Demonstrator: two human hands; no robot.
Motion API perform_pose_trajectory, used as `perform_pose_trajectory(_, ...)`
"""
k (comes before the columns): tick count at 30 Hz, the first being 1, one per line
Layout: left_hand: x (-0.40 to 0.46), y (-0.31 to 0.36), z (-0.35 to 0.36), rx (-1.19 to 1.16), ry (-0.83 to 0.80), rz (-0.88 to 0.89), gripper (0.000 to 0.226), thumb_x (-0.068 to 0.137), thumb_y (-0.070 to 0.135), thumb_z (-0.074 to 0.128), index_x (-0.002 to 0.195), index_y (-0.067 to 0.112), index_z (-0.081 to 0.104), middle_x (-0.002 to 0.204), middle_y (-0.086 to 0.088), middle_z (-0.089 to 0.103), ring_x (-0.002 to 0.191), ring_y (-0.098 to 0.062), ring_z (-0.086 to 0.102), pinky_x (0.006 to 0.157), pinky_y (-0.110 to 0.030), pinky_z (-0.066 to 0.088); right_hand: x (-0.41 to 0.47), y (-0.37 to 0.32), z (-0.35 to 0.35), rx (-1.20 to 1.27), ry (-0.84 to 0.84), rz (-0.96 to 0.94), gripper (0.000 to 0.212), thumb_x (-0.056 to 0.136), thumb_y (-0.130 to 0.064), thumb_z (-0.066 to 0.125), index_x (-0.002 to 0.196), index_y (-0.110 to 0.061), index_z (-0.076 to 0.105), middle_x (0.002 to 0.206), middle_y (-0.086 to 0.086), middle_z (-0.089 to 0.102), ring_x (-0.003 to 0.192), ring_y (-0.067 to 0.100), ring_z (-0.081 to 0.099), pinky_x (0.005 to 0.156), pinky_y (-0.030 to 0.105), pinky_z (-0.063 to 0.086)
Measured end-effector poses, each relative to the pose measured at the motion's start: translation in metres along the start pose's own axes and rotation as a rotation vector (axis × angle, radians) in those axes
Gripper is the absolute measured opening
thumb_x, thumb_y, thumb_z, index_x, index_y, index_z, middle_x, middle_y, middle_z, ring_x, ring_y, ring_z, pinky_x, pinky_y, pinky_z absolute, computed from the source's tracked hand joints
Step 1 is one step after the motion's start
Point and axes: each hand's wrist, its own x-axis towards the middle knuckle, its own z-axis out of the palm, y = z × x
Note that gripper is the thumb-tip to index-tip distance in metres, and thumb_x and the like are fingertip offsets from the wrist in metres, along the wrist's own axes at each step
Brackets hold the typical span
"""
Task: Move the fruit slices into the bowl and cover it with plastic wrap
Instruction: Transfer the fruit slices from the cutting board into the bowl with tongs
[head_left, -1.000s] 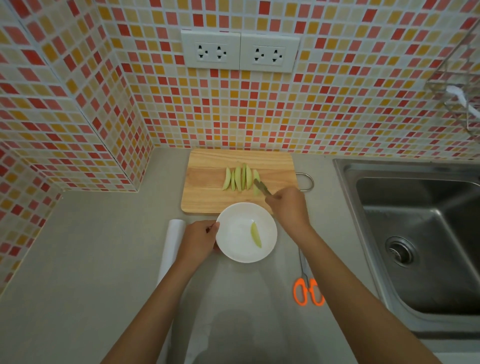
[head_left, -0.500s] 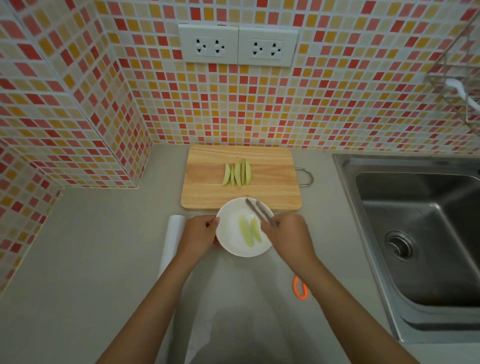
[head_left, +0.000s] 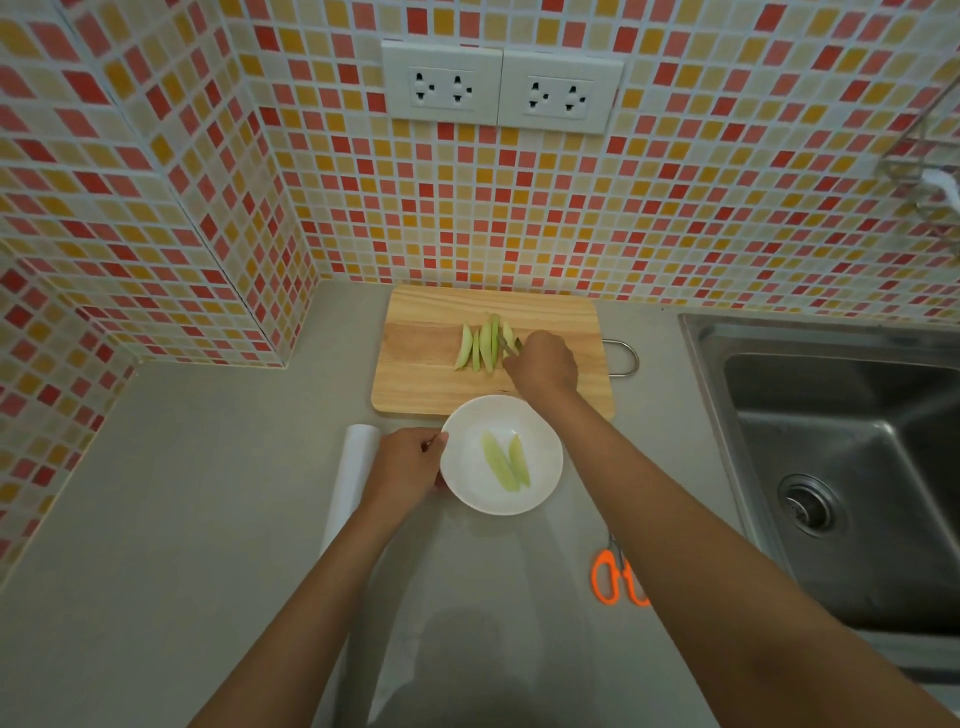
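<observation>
A wooden cutting board (head_left: 431, 364) lies in the upper middle of the frame, against the tiled wall (head_left: 675, 208). On it sits a small row of green fruit slices (head_left: 480, 347), standing side by side near the board's centre. The right hand (head_left: 543, 364) reaches over the board from the lower right, its fingers curled round a pair of tongs (head_left: 510, 344) — only the tips show, touching the rightmost slice of the row. Whether the tips have closed on that slice cannot be told.

Just below the board, touching its near edge, is a white bowl (head_left: 467, 478). Two pale green slices (head_left: 506, 461) lie in it, side by side and slightly slanted. The left hand (head_left: 408, 462) grips the bowl's left rim, thumb on top of the edge.

To the left of that hand a roll of plastic wrap (head_left: 353, 467) lies on the grey counter (head_left: 182, 493), running down toward the lower middle of the frame and partly hidden by the left forearm. Orange-handled scissors (head_left: 613, 574) rest on the counter at lower right, half covered by the right forearm. A steel sink (head_left: 857, 467) fills the right side — and two white wall sockets (head_left: 501, 88) sit at the top centre.
</observation>
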Motion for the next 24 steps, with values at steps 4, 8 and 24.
perform_pose_trajectory(4, -0.001, 0.001, 0.0, 0.004, 0.002, 0.002, 0.034, 0.098, 0.019, 0.047, 0.087, 0.0, 0.072, 0.075, -0.015, 0.074, 0.07, -0.027, 0.071, 0.076, -0.039, 0.057, 0.001, 0.004, 0.002, 0.031, 0.03, 0.029, 0.034, 0.086, -0.013, 0.059, 0.057, -0.014, 0.041, 0.058, -0.002, 0.041, 0.068, 0.024, 0.051, 0.043, 0.024, 0.025)
perform_pose_trajectory(8, -0.001, 0.0, 0.0, -0.008, 0.005, 0.005, 0.034, 0.098, 0.019, 0.046, 0.084, 0.001, 0.072, 0.073, -0.014, 0.073, 0.068, -0.026, 0.071, 0.074, -0.038, 0.057, -0.002, 0.008, 0.004, -0.063, 0.023, -0.002, 0.036, 0.085, -0.007, 0.057, 0.056, -0.014, 0.037, 0.059, -0.001, 0.04, 0.068, 0.024, 0.049, 0.052, 0.026, 0.033)
perform_pose_trajectory(24, -0.001, 0.0, -0.001, 0.022, 0.0, 0.006, 0.036, 0.099, 0.019, 0.046, 0.084, -0.002, 0.071, 0.073, -0.017, 0.073, 0.07, -0.029, 0.071, 0.058, -0.017, 0.047, -0.112, 0.057, -0.013, 0.285, 0.072, -0.108, 0.048, 0.081, -0.011, 0.058, 0.046, -0.018, 0.025, 0.047, -0.003, 0.018, 0.048, 0.011, 0.016, 0.045, 0.024, 0.012)
